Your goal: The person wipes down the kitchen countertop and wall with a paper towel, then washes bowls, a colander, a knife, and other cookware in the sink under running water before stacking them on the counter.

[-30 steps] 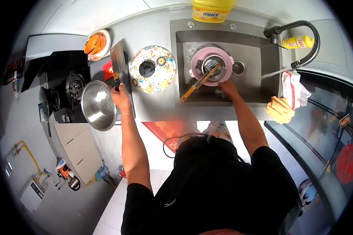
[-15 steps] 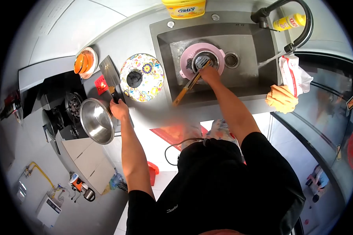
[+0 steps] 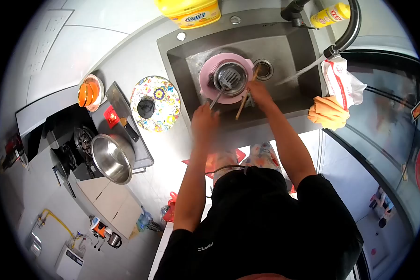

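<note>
A slotted turner (image 3: pixel 230 78) lies with its metal head over a steel bowl (image 3: pixel 240 88), which sits inside a pink basin (image 3: pixel 208 88) in the sink. My left hand (image 3: pixel 205 123), smeared by motion, is closed on the turner's handle end at the basin's near-left edge. Wooden chopsticks (image 3: pixel 242 108) are gripped in my right hand (image 3: pixel 260 94) at the basin's right side; how many there are is hard to tell. A cleaver (image 3: pixel 119 100) rests on the cutting board (image 3: pixel 140 151) to the left.
Water runs from the black faucet (image 3: pixel 352 28) into the sink (image 3: pixel 289 100). Left of it lie a flower-patterned round item (image 3: pixel 165 114), a large steel bowl (image 3: pixel 112 158) and orange bowls (image 3: pixel 88 93). An orange cloth (image 3: pixel 329 113) hangs at the right edge, beside a white-and-red bag (image 3: pixel 336 79).
My left hand has moved from beside the cleaver's handle to the turner at the sink. The turner and chopsticks, together in my right hand before, are now apart. The view has shifted slightly.
</note>
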A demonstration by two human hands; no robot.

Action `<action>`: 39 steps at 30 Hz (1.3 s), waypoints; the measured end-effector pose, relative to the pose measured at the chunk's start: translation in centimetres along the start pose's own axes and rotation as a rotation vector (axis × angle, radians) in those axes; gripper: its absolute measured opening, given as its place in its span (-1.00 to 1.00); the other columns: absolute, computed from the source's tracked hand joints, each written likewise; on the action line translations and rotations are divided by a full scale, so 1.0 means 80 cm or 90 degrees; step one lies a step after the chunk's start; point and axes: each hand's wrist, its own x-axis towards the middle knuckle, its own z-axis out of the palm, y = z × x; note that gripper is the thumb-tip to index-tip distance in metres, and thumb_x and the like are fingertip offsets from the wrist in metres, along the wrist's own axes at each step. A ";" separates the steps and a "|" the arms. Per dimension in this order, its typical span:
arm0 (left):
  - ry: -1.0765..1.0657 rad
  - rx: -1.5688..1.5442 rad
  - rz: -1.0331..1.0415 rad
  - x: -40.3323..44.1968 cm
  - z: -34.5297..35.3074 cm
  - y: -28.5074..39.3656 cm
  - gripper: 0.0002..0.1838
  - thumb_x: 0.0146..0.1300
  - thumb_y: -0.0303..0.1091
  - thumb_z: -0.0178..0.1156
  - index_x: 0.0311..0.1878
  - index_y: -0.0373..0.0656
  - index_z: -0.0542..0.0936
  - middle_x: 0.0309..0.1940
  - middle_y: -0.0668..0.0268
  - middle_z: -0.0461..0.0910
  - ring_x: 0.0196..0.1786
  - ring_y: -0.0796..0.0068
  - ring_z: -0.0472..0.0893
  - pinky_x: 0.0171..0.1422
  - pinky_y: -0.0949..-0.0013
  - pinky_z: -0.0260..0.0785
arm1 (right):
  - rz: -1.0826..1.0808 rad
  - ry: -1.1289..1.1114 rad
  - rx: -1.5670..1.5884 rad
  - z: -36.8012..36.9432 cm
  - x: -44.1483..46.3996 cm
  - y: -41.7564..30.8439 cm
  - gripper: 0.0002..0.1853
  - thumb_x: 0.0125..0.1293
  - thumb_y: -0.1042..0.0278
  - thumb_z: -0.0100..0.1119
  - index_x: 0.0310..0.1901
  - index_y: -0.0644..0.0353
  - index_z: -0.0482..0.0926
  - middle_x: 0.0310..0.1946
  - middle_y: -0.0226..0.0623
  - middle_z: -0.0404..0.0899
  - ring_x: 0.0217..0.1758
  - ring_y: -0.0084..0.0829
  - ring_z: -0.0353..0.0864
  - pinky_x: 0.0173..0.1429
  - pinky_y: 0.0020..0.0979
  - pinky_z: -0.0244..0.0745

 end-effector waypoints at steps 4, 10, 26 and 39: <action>-0.170 0.162 0.003 0.046 0.051 0.005 -0.69 0.27 -0.19 0.29 -0.05 -0.20 0.62 -0.07 0.03 0.66 0.03 0.03 0.66 0.04 0.03 0.54 | 0.151 0.078 0.199 -0.048 -0.018 0.006 -0.69 0.24 0.14 0.15 -0.34 0.27 0.64 -0.51 -0.33 0.50 -0.43 -0.45 0.42 -0.30 -0.28 0.31; -0.325 0.194 -0.017 0.042 0.062 -0.020 -0.75 0.33 -0.24 0.21 -0.07 -0.21 0.57 -0.21 0.02 0.68 -0.32 0.11 0.73 -0.25 0.09 0.58 | 0.101 -0.009 0.146 -0.036 -0.034 -0.017 -0.68 0.24 0.13 0.25 -0.31 0.29 0.66 -0.50 -0.36 0.55 -0.44 -0.44 0.46 -0.29 -0.30 0.36; -0.454 -0.437 -0.205 0.043 0.081 0.139 -0.66 0.34 -0.34 0.11 0.10 -0.32 0.43 -0.32 0.05 0.61 -0.26 0.14 0.65 -0.17 0.08 0.46 | 0.006 -0.005 0.103 -0.063 -0.077 -0.049 -0.62 0.36 0.08 0.22 -0.18 0.33 0.64 -0.41 -0.26 0.65 -0.31 -0.49 0.54 -0.13 -0.30 0.46; -0.372 -0.060 0.074 0.079 0.127 0.260 -0.71 0.36 -0.40 0.04 0.09 -0.27 0.43 -0.19 -0.15 0.66 -0.06 -0.24 0.64 -0.01 -0.18 0.46 | -0.179 0.356 -0.080 -0.141 -0.070 -0.016 -0.55 0.25 0.27 0.35 0.11 0.33 0.59 -0.13 0.01 0.68 -0.04 -0.13 0.67 0.11 -0.23 0.49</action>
